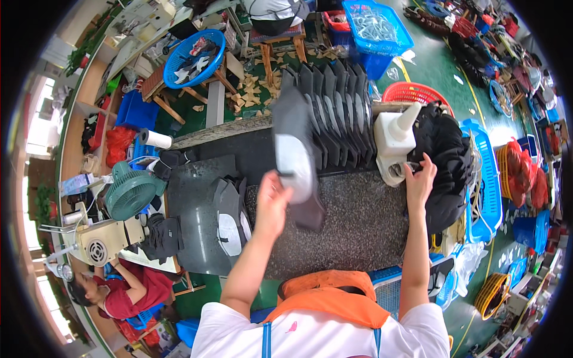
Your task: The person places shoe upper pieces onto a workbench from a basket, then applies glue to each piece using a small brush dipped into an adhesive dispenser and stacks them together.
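My left hand grips a dark shoe-upper-like piece with a pale patch; the piece is blurred and raised over the speckled dark work surface. Beyond it, a row of similar dark pieces with pale patches leans together along the far edge. My right hand, thumb and forefinger apart, is at the right, between a white plastic bottle with a tapered spout and a heap of black pieces. Whether its fingertips touch either is unclear. More pale-patched pieces lie left of my left forearm.
A blue basket and a red basket stand by the right end of the bench. At the left are a green fan and a person in red at a sewing machine. A blue basket sits on a stool beyond.
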`<control>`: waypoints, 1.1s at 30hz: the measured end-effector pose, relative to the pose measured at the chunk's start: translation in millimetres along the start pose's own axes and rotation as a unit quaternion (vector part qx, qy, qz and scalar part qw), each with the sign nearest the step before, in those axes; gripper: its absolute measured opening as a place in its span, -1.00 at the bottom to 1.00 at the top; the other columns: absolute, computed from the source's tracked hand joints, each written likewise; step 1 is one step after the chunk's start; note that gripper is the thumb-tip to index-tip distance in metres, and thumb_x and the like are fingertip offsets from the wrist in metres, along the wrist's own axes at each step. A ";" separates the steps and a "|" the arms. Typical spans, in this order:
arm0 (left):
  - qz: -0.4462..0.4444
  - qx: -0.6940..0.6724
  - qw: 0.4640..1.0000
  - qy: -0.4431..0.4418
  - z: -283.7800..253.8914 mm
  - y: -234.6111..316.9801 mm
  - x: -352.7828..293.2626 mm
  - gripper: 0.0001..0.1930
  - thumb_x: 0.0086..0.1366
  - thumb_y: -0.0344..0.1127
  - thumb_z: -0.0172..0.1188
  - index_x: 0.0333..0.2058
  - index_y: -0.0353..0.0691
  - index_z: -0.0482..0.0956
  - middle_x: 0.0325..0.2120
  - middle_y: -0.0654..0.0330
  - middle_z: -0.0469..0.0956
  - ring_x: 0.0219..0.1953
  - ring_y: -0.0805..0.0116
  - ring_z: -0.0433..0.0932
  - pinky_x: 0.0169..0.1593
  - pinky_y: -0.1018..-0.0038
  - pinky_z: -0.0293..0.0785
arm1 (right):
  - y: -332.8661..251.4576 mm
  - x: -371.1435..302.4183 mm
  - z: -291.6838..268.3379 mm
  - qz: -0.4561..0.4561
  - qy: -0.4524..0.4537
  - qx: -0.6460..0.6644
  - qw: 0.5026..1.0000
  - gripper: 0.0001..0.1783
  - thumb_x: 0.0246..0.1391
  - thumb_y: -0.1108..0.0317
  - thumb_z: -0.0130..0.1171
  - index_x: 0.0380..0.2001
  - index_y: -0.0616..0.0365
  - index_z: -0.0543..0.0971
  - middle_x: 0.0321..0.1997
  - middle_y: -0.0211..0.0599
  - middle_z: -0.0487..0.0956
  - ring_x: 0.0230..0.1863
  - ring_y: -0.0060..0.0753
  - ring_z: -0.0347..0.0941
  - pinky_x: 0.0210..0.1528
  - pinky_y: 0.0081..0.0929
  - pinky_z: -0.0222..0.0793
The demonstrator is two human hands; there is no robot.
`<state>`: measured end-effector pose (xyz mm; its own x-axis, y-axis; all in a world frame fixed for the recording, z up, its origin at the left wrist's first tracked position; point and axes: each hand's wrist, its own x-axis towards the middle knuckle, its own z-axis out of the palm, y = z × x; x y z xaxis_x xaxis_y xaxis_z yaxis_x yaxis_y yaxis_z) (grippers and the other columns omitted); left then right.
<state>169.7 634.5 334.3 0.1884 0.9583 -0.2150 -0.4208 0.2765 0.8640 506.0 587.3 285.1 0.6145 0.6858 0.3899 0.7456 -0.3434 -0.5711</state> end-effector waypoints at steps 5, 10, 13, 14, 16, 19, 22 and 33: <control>0.079 -0.111 0.991 -0.021 -40.4 -20.4 144.6 -0.62 0.08 -0.58 -0.08 -0.06 -0.32 0.28 -0.19 0.18 0.40 -0.13 0.37 0.41 -0.01 0.46 0.29 | -30.8 -32.7 -26.7 0.000 -0.013 0.079 0.997 -0.62 -0.12 0.50 0.20 -0.15 0.15 0.42 -0.20 -0.28 0.36 -0.62 -0.58 0.21 -0.53 -0.62 0.21; -0.041 -0.061 0.992 0.100 -57.3 -56.5 190.7 -0.45 0.05 -0.36 0.08 0.07 -0.22 0.20 -0.27 0.22 0.42 -0.24 0.38 0.41 -0.15 0.47 0.32 | -38.8 -82.9 -44.7 -0.004 -0.096 0.079 0.992 -0.83 -0.09 0.56 0.11 -0.34 0.18 0.49 -0.27 -0.22 0.40 -0.53 -0.39 0.32 -0.48 -0.54 0.27; -0.032 -0.014 0.999 0.036 -59.3 -42.1 156.7 -0.30 0.05 -0.26 0.19 0.15 -0.24 0.10 -0.21 0.14 0.41 -0.17 0.35 0.41 -0.08 0.49 0.30 | -47.3 -111.9 -47.1 -0.004 -0.119 0.057 0.991 -0.87 -0.10 0.51 0.10 -0.39 0.15 0.49 -0.32 -0.13 0.44 -0.33 -0.07 0.43 -0.30 -0.34 0.37; 0.005 0.084 0.991 0.105 -62.9 -34.9 133.6 -0.27 0.01 -0.23 0.25 0.13 -0.25 0.13 -0.18 0.07 0.41 -0.12 0.30 0.40 -0.01 0.42 0.27 | -52.3 -123.3 -44.9 -0.012 -0.194 0.066 0.979 -0.86 -0.09 0.45 0.10 -0.37 0.14 0.51 -0.33 -0.11 0.46 -0.30 -0.06 0.43 -0.25 -0.32 0.37; 0.133 0.356 0.916 0.131 -92.1 -10.7 79.3 -0.31 -0.06 -0.20 0.33 0.05 -0.28 0.27 -0.14 -0.03 0.41 -0.07 0.18 0.38 0.04 0.32 0.26 | -65.3 -148.4 -34.6 -0.001 -0.324 0.079 0.943 -0.81 -0.06 0.33 0.09 -0.34 0.13 0.53 -0.31 -0.07 0.49 -0.25 -0.04 0.44 -0.18 -0.28 0.37; 0.314 0.677 0.606 0.277 -186.5 27.8 -18.1 -0.42 -0.06 -0.20 0.28 -0.05 -0.33 0.34 -0.18 -0.05 0.41 -0.10 -0.05 0.34 0.01 0.17 0.21 | -92.1 -188.9 -3.2 -0.025 -0.534 0.106 0.838 -0.71 -0.01 0.15 0.05 -0.30 0.08 0.56 -0.22 -0.05 0.51 -0.18 -0.05 0.44 -0.10 -0.25 0.34; 0.012 0.601 0.690 0.403 -263.7 23.3 -84.8 -0.28 0.12 0.09 0.09 0.06 -0.42 0.22 0.04 -0.18 0.24 0.12 -0.07 0.17 0.19 0.18 0.04 | -134.1 -233.9 39.2 -0.056 -0.706 0.159 0.688 -0.51 -0.01 -0.02 0.05 -0.14 0.12 0.50 -0.07 -0.07 0.48 -0.05 -0.11 0.41 0.01 -0.32 0.29; -0.124 -0.018 0.957 0.261 -192.3 -40.5 -139.6 -0.48 0.19 -0.10 0.09 0.04 -0.28 0.28 0.00 0.05 0.34 0.02 0.23 0.34 0.07 0.35 0.26 | -171.0 -296.1 59.7 -0.093 -0.645 0.180 0.737 -0.05 -0.13 -0.29 0.05 0.10 0.32 0.18 0.03 0.23 0.25 0.09 0.18 0.20 0.16 -0.23 0.11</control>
<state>-10.3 503.5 241.7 -0.1782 0.7655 -0.6182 -0.4518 0.4945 0.7425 181.1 481.3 224.2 -0.4191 0.8188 -0.3922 0.5267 -0.1326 -0.8397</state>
